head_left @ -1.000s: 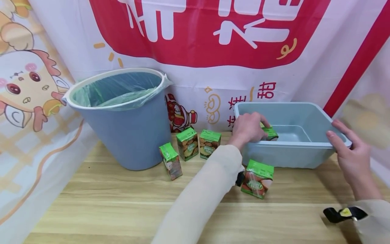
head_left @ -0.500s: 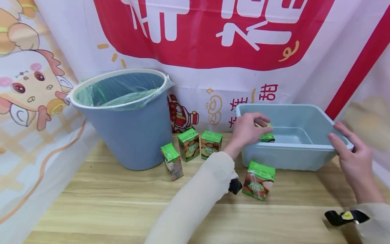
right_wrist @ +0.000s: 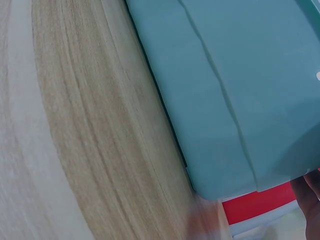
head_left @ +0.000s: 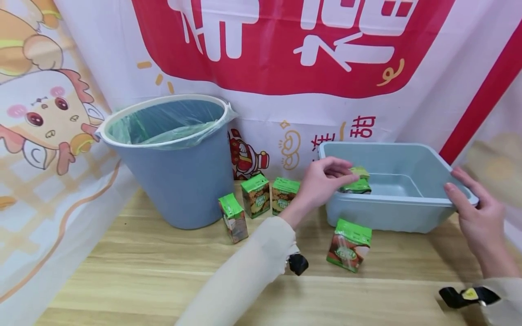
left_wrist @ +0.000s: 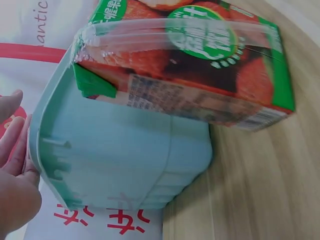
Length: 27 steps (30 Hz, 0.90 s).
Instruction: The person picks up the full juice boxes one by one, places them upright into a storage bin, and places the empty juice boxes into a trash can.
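A light blue plastic tub [head_left: 367,213] stands at the right on the table. My right hand [head_left: 481,208] grips its right rim, thumb inside and fingers on the outside. At the left end, my left hand [head_left: 326,181] hovers over the rim with loosely bent fingers and nothing held. Just beyond its fingertips a green-topped juice carton [head_left: 360,186] lies inside the tub, partly hidden by hand and rim. Another juice carton [head_left: 350,246] stands in front of the tub; this carton [left_wrist: 195,65] looms large in the left wrist view, a clear strip across its side.
Three more juice cartons, a tilted carton [head_left: 234,218], a carton [head_left: 256,195] and a carton [head_left: 283,192], are grouped left of the tub. A tall blue bin [head_left: 175,181] with a clear liner stands at the left. Printed cloth [head_left: 265,108] hangs behind.
My left hand has let go of the carton in the tub and drawn back leftward. My right hand stays on the rim. The whole head view has shifted slightly.
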Motion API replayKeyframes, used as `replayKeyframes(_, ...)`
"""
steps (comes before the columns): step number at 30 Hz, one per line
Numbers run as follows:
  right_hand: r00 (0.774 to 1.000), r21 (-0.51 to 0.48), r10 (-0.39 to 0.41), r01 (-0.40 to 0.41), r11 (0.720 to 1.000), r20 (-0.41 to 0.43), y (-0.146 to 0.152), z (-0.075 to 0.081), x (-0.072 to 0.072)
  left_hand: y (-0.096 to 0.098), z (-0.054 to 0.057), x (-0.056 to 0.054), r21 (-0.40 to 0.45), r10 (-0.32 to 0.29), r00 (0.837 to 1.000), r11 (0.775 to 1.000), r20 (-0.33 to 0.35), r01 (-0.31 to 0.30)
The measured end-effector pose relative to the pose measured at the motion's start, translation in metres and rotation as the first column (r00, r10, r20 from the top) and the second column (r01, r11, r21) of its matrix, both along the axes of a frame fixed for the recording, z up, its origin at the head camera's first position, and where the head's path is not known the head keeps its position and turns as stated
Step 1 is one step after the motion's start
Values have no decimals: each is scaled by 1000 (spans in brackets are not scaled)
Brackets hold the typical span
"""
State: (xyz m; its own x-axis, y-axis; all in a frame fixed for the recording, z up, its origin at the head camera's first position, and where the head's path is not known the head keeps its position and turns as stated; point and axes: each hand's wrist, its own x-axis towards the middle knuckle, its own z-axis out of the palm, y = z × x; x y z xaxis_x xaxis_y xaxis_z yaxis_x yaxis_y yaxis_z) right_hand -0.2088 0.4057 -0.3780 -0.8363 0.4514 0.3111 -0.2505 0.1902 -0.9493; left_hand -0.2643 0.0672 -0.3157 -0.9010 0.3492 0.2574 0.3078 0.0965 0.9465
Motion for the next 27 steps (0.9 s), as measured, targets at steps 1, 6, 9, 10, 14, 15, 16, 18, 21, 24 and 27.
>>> replayKeyframes(1,1000,22,-10,9,1000,14,0,0,0,-2,-1,2,9,-8,1000,1000,5,8)
replayKeyframes(6,995,137,-54,43,990,79,1,-1,1,-15,-7,11,56,-40,999,998,18,38)
replayKeyframes(9,996,131,-54,44,990,73,1,-1,1,-21,-9,17,76,-45,999,996,28,43)
replayKeyframes(10,996,129,-53,43,991,70,1,-1,1,-23,-10,19,83,-47,998,996,34,44)
replayKeyframes(14,999,63,-32,30,998,33,2,-1,0,-27,-12,26,96,-70,997,993,31,67)
replayKeyframes(15,999,57,-29,27,998,25,3,0,0,-27,-13,28,99,-81,996,992,27,78)
replayKeyframes(16,1000,37,-18,18,999,10,3,0,0,-27,-13,30,101,-91,996,991,21,89)
replayKeyframes(18,1000,9,-2,2,1000,-12,3,1,0,-28,-15,35,106,-110,994,988,9,108)
replayKeyframes(21,999,-32,29,-30,999,-31,3,0,1,-28,-18,42,112,-120,993,987,0,119)
replayKeyframes(24,999,-46,38,-39,998,-31,2,-2,2,-28,-22,50,106,-121,993,987,-5,121)
replayKeyframes(27,998,-55,44,-46,997,-48,1,-3,2,-29,-27,56,84,-142,990,987,9,140)
